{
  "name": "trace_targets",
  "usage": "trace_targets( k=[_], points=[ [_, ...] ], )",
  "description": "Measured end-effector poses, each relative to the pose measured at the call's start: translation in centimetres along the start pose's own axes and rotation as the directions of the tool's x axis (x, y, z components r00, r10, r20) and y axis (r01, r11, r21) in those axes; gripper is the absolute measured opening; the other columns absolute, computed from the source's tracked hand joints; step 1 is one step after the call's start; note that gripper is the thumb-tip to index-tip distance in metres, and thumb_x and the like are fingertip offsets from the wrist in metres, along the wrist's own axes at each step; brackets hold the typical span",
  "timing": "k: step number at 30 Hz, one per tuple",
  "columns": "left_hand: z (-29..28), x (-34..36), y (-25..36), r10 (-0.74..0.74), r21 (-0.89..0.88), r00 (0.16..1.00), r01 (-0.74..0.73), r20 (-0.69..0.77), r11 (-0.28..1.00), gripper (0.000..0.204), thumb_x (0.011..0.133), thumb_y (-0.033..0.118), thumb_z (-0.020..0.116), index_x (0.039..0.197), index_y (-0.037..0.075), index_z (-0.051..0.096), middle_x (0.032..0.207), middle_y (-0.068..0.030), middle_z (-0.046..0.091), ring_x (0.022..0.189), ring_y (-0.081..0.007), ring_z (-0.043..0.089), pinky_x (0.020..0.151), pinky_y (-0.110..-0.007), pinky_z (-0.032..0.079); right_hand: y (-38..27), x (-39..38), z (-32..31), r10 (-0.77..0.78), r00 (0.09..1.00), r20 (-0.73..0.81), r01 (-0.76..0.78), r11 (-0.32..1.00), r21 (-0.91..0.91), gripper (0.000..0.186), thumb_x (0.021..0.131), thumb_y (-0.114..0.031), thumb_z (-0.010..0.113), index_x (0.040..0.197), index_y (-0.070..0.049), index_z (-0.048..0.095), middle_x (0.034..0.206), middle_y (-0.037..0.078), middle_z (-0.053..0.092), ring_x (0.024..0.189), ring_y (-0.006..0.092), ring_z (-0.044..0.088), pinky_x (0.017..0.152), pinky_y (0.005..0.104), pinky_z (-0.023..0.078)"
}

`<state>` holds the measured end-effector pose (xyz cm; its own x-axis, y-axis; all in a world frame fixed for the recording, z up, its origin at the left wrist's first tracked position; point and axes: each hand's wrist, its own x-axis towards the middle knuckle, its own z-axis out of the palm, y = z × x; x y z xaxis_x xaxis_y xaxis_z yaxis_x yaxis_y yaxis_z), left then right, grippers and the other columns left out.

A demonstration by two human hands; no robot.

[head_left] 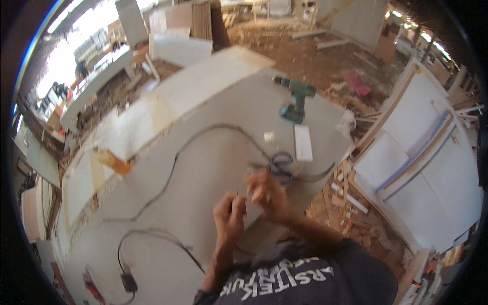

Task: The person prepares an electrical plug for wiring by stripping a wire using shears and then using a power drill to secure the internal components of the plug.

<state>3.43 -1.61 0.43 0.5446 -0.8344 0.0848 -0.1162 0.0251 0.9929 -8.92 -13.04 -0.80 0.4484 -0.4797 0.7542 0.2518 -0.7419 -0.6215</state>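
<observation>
Up close, 2 hands, left hand (230, 211) pinching 1 small screw (237, 193), right hand (264, 192) blurred, grip unclear.

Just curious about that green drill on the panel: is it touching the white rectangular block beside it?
Apart. The head view shows bare grey panel between the green drill and the white block.

A pale panel (203, 173) bears a green drill (297, 101) and dark cable (173, 168).
</observation>
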Motion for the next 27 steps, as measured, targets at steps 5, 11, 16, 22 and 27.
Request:
trace_targets(
  k=[5,11,16,22,27],
  points=[
    [-0.4,0.1,1.8,-0.075,-0.305,0.996,0.085,0.045,0.949,0.027,0.102,0.020,0.054,0.081,0.003,0.059,0.068,0.0011,0.051,0.057,-0.0068,0.042,0.052,-0.023,0.033,-2.6,2.1,-2.1,0.253,0.965,-0.068,-0.248,0.966,0.069,0.025,0.094,-0.005,0.067,0.119,-0.004,0.065,0.113,0.011,0.066,0.086,0.0157,0.065,0.068,0.0282,0.053],
    [-0.1,0.3,1.8,-0.107,-0.425,0.989,0.140,0.100,0.894,0.022,0.102,0.015,0.055,0.085,0.002,0.061,0.066,0.0034,0.050,0.056,-0.0041,0.041,0.049,-0.022,0.031,-2.8,2.5,-2.1,0.074,0.992,0.106,-0.073,0.997,-0.007,0.023,0.086,0.001,0.076,0.108,-0.004,0.070,0.104,0.012,0.068,0.080,0.0160,0.067,0.065,0.0292,0.055],
    [-0.6,0.3,1.4,-0.086,-0.346,0.987,0.129,0.136,0.929,0.023,0.101,0.015,0.055,0.082,0.002,0.060,0.066,0.0028,0.050,0.055,-0.0052,0.041,0.049,-0.022,0.031,-1.8,3.5,-2.1,-0.078,0.980,0.185,0.084,0.996,-0.029,0.020,0.085,-0.005,0.076,0.103,-0.007,0.070,0.095,0.011,0.068,0.077,0.0249,0.068,0.064,0.0346,0.056],
    [-1.0,0.1,0.6,-0.118,-0.451,0.975,0.192,0.186,0.872,0.023,0.100,0.016,0.055,0.083,0.002,0.060,0.067,0.0023,0.050,0.055,-0.0058,0.042,0.048,-0.022,0.031,-1.7,3.8,-1.8,-0.168,0.954,0.248,0.192,0.978,-0.076,0.015,0.085,-0.006,0.075,0.094,-0.007,0.063,0.084,0.009,0.064,0.071,0.0273,0.065,0.060,0.0371,0.052],
    [-1.0,-0.3,1.0,-0.030,-0.254,0.996,0.051,0.084,0.966,0.018,0.098,0.008,0.059,0.081,0.001,0.063,0.069,0.0017,0.053,0.059,-0.0058,0.047,0.052,-0.023,0.037,-2.0,2.3,-1.1,-0.009,0.962,0.274,0.055,0.986,-0.160,0.015,0.092,-0.011,0.065,0.084,-0.006,0.053,0.074,0.011,0.059,0.064,0.0299,0.061,0.055,0.0396,0.047]
  ],
)
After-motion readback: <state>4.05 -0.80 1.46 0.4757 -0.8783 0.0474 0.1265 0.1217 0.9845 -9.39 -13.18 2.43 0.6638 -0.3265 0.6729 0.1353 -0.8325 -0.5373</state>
